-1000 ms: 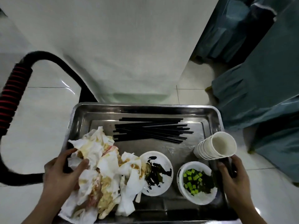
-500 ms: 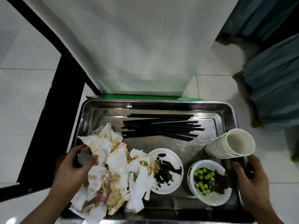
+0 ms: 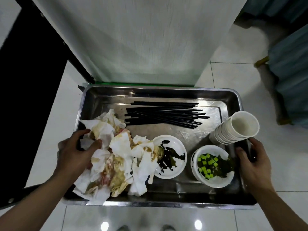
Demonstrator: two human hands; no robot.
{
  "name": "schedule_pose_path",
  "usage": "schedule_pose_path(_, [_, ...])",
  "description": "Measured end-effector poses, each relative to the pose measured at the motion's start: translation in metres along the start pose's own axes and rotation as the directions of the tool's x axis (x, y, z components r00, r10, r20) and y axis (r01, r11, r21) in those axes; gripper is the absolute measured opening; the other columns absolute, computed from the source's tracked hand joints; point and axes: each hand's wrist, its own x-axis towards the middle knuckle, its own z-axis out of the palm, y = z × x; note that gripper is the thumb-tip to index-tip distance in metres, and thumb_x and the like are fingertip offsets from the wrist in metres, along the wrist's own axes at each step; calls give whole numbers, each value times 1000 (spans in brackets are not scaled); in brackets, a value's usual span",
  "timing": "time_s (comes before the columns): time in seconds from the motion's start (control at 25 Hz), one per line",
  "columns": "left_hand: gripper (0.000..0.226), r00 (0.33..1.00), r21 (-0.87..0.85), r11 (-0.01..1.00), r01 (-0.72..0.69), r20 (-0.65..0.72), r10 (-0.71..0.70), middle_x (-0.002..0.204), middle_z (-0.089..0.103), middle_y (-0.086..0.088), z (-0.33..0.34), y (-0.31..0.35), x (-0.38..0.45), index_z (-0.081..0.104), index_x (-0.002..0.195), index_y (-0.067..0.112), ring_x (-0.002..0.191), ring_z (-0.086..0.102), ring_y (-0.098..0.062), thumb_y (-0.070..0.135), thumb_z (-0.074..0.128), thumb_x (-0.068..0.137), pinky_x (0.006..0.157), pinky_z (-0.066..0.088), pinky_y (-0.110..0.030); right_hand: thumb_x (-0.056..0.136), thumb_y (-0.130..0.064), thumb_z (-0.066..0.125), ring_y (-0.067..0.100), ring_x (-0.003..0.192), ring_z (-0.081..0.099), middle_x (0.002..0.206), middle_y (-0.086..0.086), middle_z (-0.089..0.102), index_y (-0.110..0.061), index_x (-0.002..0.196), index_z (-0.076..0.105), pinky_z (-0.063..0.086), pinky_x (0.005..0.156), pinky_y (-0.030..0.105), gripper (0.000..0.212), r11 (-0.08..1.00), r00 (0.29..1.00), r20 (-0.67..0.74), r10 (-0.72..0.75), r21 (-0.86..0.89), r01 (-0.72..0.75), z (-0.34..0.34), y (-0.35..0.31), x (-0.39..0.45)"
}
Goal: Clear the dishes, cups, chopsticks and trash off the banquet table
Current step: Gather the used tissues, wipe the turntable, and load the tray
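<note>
Black plastic chopsticks (image 3: 164, 115), stained crumpled white napkins (image 3: 115, 154) and stacked white paper cups (image 3: 233, 129) fill a rectangular steel tray (image 3: 166, 94); left hand (image 3: 75, 152) and right hand (image 3: 251, 159) grip its opposite rims, left thumb pinning napkins.

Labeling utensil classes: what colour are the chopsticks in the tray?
Black, all of them: the chopsticks lie bundled at the far side of the steel tray. Head view, the only one.

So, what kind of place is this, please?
Probably a banquet or dining hall. A long white tablecloth hangs to the tiled floor, teal-covered chairs stand nearby, and a steel tray carries black chopsticks, stacked paper cups and dirty napkins.
</note>
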Motion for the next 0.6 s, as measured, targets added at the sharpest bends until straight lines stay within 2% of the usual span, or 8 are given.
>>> schedule_pose_path(0.12, [61, 999, -9, 999, -41, -16, 41, 121, 64, -4, 19, -5, 20, 60, 124, 38, 84, 66, -12, 56, 83, 70, 52, 56, -21, 96, -27, 66, 19, 110, 59, 119, -6, 62, -45, 132, 52, 45, 92, 38, 43, 1000, 1000, 4, -14, 12, 14, 14, 9, 13])
schedule_pose_path(0.2, [52, 998, -3, 999, -51, -27, 51, 122, 65, -3, 29, -8, 32, 61, 122, 38, 76, 61, 0, 47, 83, 76, 47, 48, -10, 96, -25, 65, 19, 112, 59, 121, -5, 63, -44, 133, 52, 46, 94, 39, 44, 1000, 1000, 12, -19, 17, 19, 21, 15, 21])
schedule_pose_path(0.28, [59, 998, 17, 998, -64, -22, 65, 125, 63, -3, 37, -13, 41, 60, 123, 40, 83, 62, -4, 56, 83, 71, 60, 50, -16, 95, -22, 65, 20, 114, 59, 124, -3, 64, -43, 134, 53, 44, 93, 35, 45, 1000, 1000, 14, -19, 22, 18, 28, 20, 26])
schedule_pose_path(0.4, [68, 1000, 16, 1000, -20, -5, 20, 127, 58, -6, 47, -19, 50, 57, 120, 51, 107, 62, -26, 74, 71, 58, 85, 58, -43, 92, -31, 66, 23, 110, 62, 121, 2, 66, -43, 133, 53, 44, 90, 33, 45, 999, 1000, 5, -23, 29, 23, 36, 24, 34])
schedule_pose_path(0.48, [56, 1000, 2, 1000, -11, 7, 11, 124, 58, -5, 53, -25, 55, 55, 111, 62, 100, 67, -25, 73, 74, 60, 80, 61, -44, 87, -39, 65, 22, 105, 63, 115, 4, 67, -43, 132, 54, 43, 88, 32, 46, 999, 1000, 1, -29, 31, 29, 41, 26, 39])
schedule_pose_path(0.56, [41, 999, -23, 998, -51, -2, 51, 109, 64, -3, 58, -27, 60, 55, 100, 67, 69, 73, -16, 65, 80, 67, 58, 61, -31, 91, -32, 66, 25, 106, 64, 114, 6, 67, -43, 132, 54, 44, 87, 33, 44, 999, 1000, 6, -24, 30, 24, 47, 31, 43])
schedule_pose_path(0.6, [38, 998, -29, 998, -62, -16, 61, 103, 66, -2, 59, -27, 62, 55, 97, 66, 54, 70, -16, 63, 81, 68, 50, 59, -30, 93, -28, 66, 27, 107, 64, 114, 6, 67, -43, 132, 54, 46, 87, 34, 44, 999, 1000, 10, -23, 24, 22, 49, 34, 46])
